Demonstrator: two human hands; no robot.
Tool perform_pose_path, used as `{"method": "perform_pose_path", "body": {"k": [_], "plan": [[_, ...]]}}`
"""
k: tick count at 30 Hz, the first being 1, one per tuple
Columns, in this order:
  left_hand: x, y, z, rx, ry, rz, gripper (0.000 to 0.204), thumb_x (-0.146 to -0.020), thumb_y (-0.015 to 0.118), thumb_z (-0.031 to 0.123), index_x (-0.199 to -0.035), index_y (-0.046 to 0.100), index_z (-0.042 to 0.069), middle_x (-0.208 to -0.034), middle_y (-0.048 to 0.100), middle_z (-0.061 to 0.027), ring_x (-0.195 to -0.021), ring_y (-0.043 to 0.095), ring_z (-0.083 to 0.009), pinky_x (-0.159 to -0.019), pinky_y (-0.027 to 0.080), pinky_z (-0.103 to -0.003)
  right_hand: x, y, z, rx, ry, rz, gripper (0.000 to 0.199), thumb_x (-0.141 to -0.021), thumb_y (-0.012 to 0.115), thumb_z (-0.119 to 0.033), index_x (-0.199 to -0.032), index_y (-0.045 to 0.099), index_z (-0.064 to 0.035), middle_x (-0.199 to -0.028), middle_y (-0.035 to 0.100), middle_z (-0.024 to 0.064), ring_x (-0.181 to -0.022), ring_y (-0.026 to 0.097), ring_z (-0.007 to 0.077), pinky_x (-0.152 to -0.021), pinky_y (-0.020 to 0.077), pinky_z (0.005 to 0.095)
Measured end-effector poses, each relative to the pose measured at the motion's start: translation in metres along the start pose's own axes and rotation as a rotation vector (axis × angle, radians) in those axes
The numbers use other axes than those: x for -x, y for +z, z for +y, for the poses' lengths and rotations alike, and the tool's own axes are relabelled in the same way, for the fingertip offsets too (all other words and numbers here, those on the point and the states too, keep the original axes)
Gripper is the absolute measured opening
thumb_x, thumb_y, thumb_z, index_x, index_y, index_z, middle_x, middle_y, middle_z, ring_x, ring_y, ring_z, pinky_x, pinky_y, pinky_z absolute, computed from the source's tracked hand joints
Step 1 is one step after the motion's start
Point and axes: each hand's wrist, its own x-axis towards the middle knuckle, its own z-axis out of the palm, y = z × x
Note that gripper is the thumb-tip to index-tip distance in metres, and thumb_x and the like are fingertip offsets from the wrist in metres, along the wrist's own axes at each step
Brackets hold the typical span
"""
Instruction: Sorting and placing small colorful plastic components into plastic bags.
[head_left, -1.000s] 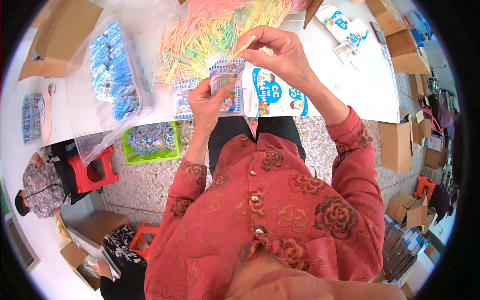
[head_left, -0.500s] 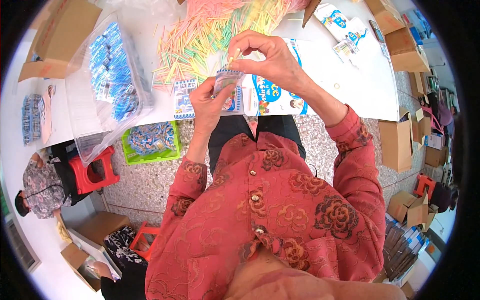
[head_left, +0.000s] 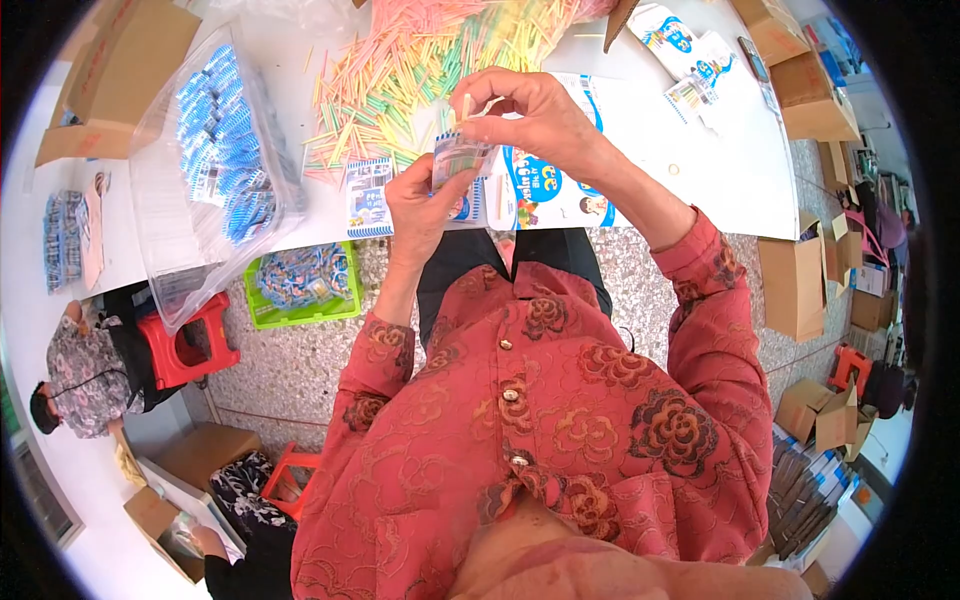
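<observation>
My left hand (head_left: 418, 205) grips a small clear packet (head_left: 460, 155) with a blue-striped top edge, held upright above the table's near edge. Over the packet's top, my right hand (head_left: 525, 115) pinches a pale yellow stick (head_left: 466, 107); its lower end is at the packet's mouth, and I cannot tell how far inside it reaches. Beneath my hands lie a blue-and-white printed booklet (head_left: 370, 198) and a larger printed sheet (head_left: 545, 190). Beyond them a heap of thin pink, yellow and green sticks (head_left: 400, 90) spreads over the white table.
To the left stands a clear plastic bin (head_left: 160, 215) of blue-striped packets. A green basket (head_left: 305, 318) with more packets is on the floor. Cardboard boxes (head_left: 795, 285) stand at the right. Another person (head_left: 85, 370) sits at far left near a red stool (head_left: 190, 345).
The yellow stick has turned more upright at the packet's mouth. My right hand has shifted slightly left, and the packet slightly up and right.
</observation>
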Motion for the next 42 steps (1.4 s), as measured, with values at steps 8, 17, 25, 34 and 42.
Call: {"method": "perform_pose_path", "body": {"k": [8,17,25,34,42], "plan": [[0.001,0.004,0.003,0.028,-0.056,0.012,0.017,-0.079,0.069,0.002,-0.095,0.066,-0.001,-0.071,0.060,0.0015,-0.055,0.048,-0.0018,-0.047,0.036,-0.017,0.002,-0.004,-0.009,0.138,-0.095,0.115,0.017,-0.084,0.064,-0.015,-0.098,0.068,-0.0059,-0.081,0.064,0.0004,-0.070,0.056,0.0057,-0.064,0.0465,0.0212],[0.001,0.006,0.006,0.022,-0.050,-0.023,0.019,-0.079,0.069,0.001,-0.098,0.066,-0.002,-0.076,0.063,0.0013,-0.059,0.049,-0.0016,-0.050,0.037,-0.017,0.005,-0.012,-0.027,0.456,-0.147,0.163,0.013,-0.086,0.062,-0.011,-0.095,0.068,-0.0042,-0.086,0.067,0.0025,-0.072,0.057,0.0061,-0.065,0.0470,0.0229],[0.000,0.007,0.004,0.004,-0.053,-0.052,0.021,-0.079,0.069,0.001,-0.100,0.066,-0.002,-0.086,0.066,-0.0012,-0.071,0.054,-0.0030,-0.061,0.044,-0.018,0.012,-0.018,-0.025,0.353,-0.055,0.083,0.015,-0.085,0.062,-0.015,-0.092,0.068,-0.0026,-0.083,0.066,0.0056,-0.072,0.057,0.0105,-0.065,0.0457,0.0244],[0.000,0.011,0.006,0.054,-0.062,-0.061,0.021,-0.080,0.068,0.001,-0.100,0.065,-0.002,-0.089,0.067,-0.0031,-0.077,0.058,-0.0058,-0.068,0.048,-0.021,0.015,-0.016,-0.009,0.667,-0.254,0.038,0.025,-0.089,0.056,-0.014,-0.112,0.063,-0.0083,-0.116,0.058,0.0141,-0.094,0.062,0.0240,-0.083,0.0473,0.0318],[-0.002,0.017,0.006,0.093,-0.056,-0.007,0.020,-0.078,0.069,0.001,-0.098,0.064,-0.002,-0.088,0.067,-0.0036,-0.076,0.059,-0.0061,-0.067,0.047,-0.021,0.028,-0.021,-0.010,0.230,0.102,-0.025,0.046,-0.085,0.061,-0.011,-0.129,0.049,-0.0102,-0.113,0.061,0.0089,-0.087,0.059,0.0098,-0.075,0.0483,0.0256]]}}
